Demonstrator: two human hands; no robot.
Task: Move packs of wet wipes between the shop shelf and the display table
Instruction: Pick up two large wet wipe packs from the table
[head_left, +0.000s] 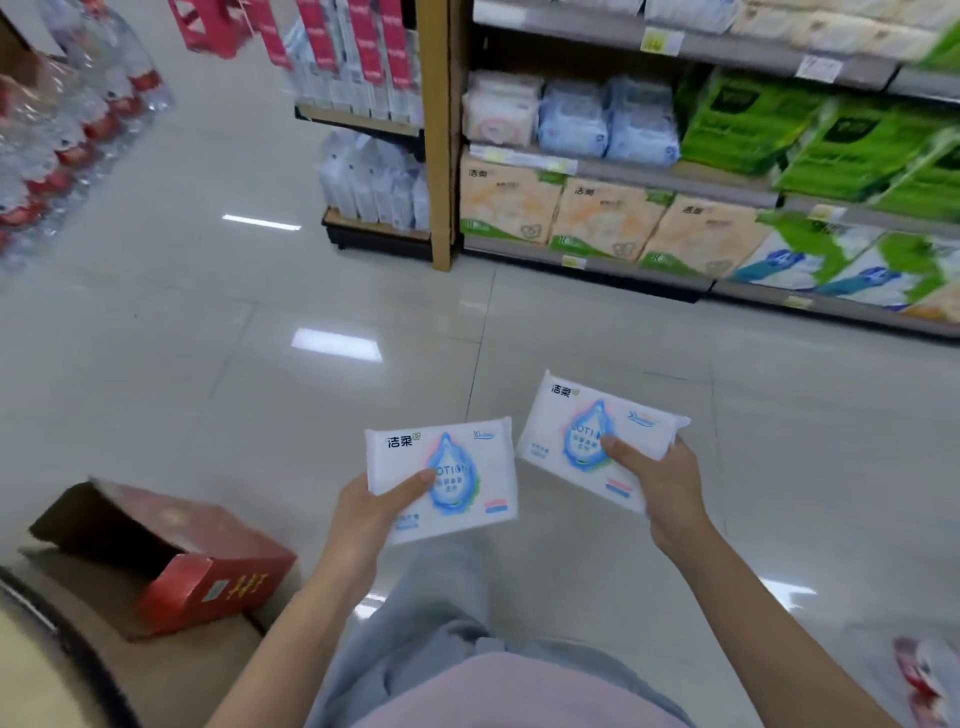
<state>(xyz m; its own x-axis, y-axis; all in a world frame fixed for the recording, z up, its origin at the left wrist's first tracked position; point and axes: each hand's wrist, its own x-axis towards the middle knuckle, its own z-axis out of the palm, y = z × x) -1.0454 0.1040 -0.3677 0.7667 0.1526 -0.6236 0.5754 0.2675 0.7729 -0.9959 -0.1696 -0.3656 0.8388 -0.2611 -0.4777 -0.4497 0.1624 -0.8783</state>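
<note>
Pale glossy tile floor (208, 338) carries most. Lower-left corner: open red carton (218, 571) on flat brown cardboard (171, 670). Left edge: shrink-wrapped water bottles (67, 130), red labels, stacked on floor. Far right: shelf (675, 182) unit stands on floor. Btm tier: peach tissue packs (602, 218), green/blue packs (831, 265) further rt. Tier above: pale blue soft packs (608, 124), then green packs (753, 119).

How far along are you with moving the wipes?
Done: two packs of wet wipes are picked up. In hand: the left hand grips the left pack, the right hand grips the right pack, both over the floor. Left: neither is set down yet; the shop shelf stands ahead.
</note>
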